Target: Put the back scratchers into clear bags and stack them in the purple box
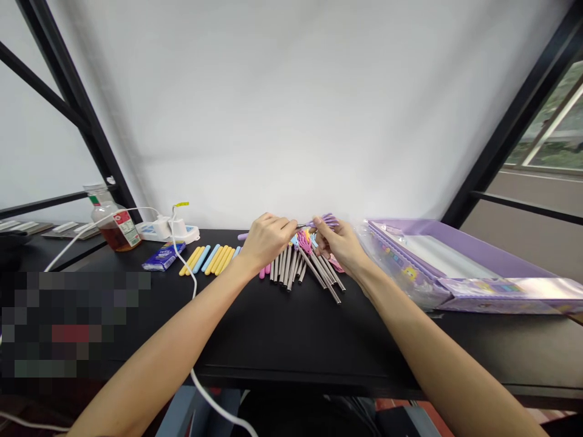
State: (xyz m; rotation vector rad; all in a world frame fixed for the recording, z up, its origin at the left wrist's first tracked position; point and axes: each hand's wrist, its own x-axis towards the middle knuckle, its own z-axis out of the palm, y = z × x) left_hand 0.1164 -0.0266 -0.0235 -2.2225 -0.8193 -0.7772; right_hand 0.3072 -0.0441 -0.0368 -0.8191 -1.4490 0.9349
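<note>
Head view: we log left hand (268, 238) pinching a slim metal tip (301, 226); right hand (339, 244) gripping a light, stiff purple-topped pen (326, 222); barrel looks the surest hold.

Lighting: bright, even, diffuse indoor light. Daylight shows through the window (553, 118) at far right, its outdoor view pale and slightly washed out.
Shadows: soft grey band on the white wall (291, 109) beside the left black metal upright (77, 109); faint shading under the left hand (266, 243) and right hand (340, 246).
Glare: pale sheen on the clear plastic wrap (392, 273).
Distortion: wide-angle stretching; uprights lean sharply toward the edges, and the black table (310, 346) bows slightly.
Image defect: coarse pixelated patch (75, 321) at lower left.
Focus: fairly even, with fine detail soft.
</note>
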